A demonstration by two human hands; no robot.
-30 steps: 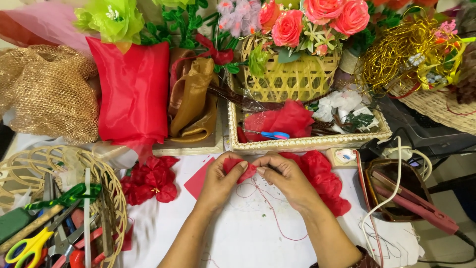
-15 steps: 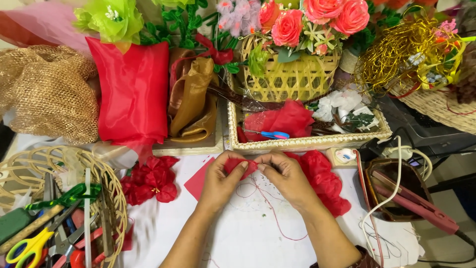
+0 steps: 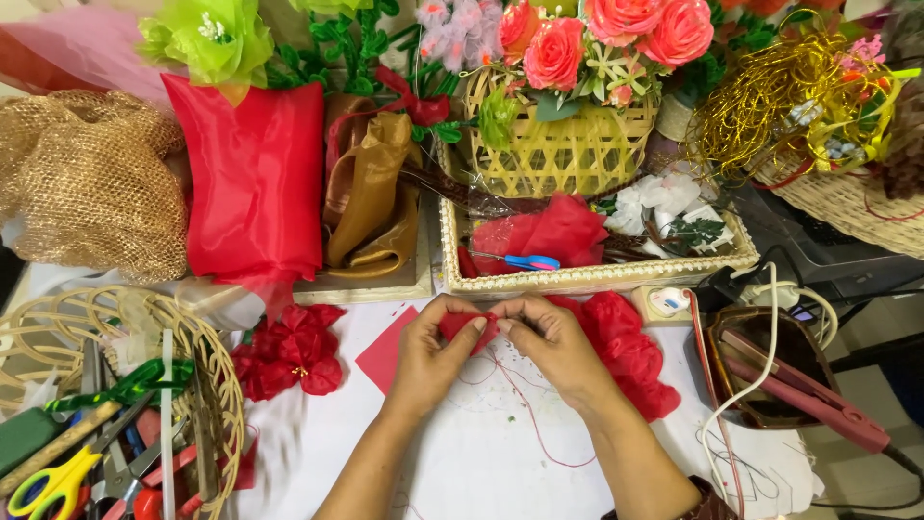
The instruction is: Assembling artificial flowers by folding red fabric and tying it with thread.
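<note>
Meanwhile, little had shifted over the last second: the left hand (image 3: 430, 358) and right hand (image 3: 552, 345) stayed together at the table's (image 3: 462, 462) middle, fingertips pinching a small red fabric piece (image 3: 469, 327) between them, just in front of the woven tray (image 3: 587, 279). A red thread (image 3: 534, 424) trailed from it. Such steadiness suggested fine folding or gathering work was under way.
</note>
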